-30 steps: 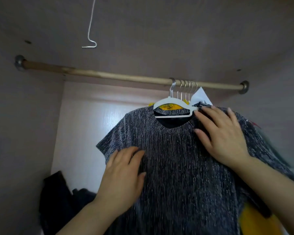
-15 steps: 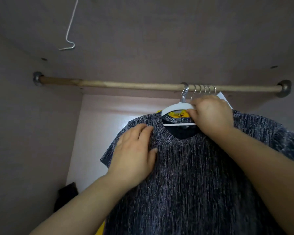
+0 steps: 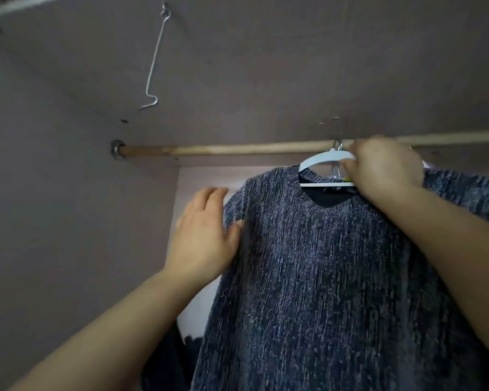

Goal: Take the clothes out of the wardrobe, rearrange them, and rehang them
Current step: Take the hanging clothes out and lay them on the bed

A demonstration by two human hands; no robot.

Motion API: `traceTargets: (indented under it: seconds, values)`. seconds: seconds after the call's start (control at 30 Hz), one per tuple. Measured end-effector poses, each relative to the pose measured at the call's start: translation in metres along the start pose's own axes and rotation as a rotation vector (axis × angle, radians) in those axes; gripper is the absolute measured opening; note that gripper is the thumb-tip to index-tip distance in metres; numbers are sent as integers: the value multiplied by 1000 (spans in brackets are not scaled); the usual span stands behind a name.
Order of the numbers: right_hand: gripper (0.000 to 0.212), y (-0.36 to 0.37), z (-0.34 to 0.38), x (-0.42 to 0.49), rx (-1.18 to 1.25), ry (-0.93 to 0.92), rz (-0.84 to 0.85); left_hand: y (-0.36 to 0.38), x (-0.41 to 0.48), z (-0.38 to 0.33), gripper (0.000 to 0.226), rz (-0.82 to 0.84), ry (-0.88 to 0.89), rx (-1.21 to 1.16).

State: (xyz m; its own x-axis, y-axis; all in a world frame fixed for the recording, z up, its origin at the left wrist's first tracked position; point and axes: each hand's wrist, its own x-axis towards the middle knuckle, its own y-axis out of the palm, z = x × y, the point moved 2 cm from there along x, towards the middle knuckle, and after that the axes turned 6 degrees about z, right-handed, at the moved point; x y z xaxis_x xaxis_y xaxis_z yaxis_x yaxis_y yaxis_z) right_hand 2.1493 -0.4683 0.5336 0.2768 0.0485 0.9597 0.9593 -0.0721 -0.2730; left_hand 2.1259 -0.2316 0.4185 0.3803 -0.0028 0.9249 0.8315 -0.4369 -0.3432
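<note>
A dark grey sparkly short-sleeved top hangs on a white hanger, whose metal hook sits on the wooden rail. My right hand grips the right side of the hanger at the top's collar, fingers curled round it. My left hand lies flat with straight fingers against the top's left shoulder and sleeve edge. Other hangers and clothes behind the top are hidden by my right hand and the top.
A bent wire hook dangles from the wardrobe ceiling at upper left. The left stretch of the rail is bare up to its metal socket. Dark clothes lie low in the wardrobe behind my left forearm.
My left hand slid left from the top's chest to its left shoulder edge. My right hand moved up from the shoulder and closed round the hanger. The view tilted upward.
</note>
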Motion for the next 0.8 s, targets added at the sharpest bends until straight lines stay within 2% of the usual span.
traceTargets:
  seconds: [0.13,0.4,0.8]
  values:
    - [28,-6,5,-8,48,-32,62,5,-9,-1,57,29,-13,11]
    - [17,-7,9,-25,-15,-71,80,22,-10,-15,58,76,-21,-45]
    - [10,-10,19,-21,-27,-25,150,36,64,-39,49,78,66,-150]
